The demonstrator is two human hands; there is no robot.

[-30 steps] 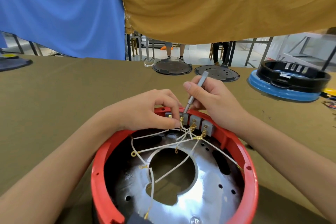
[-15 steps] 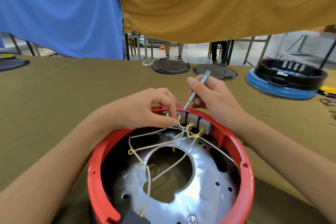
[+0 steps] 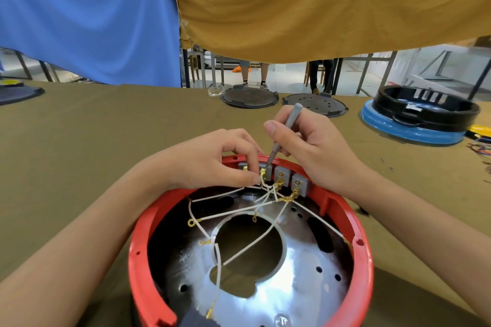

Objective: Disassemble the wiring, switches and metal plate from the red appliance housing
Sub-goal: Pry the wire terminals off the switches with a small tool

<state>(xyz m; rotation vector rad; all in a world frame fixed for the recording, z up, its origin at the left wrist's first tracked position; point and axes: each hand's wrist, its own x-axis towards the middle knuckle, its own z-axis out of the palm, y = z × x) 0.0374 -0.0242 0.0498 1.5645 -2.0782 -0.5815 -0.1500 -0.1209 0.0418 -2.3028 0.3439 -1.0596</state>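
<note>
1. Red housing [image 3: 148,223] sits at lower centre of the frame on the worktop [image 3: 79,141].
2. Left hand [image 3: 212,159]: grip pinches a white wire [image 3: 225,192] at the grey switches [image 3: 289,180].
3. Right hand [image 3: 313,148]: grip holds a grey screwdriver [image 3: 287,130], tip at a switch.
4. Metal plate [image 3: 305,281] lies inside the housing.

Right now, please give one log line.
left hand: pinches white wire | right hand: holds screwdriver at switches | red housing: wired
</note>
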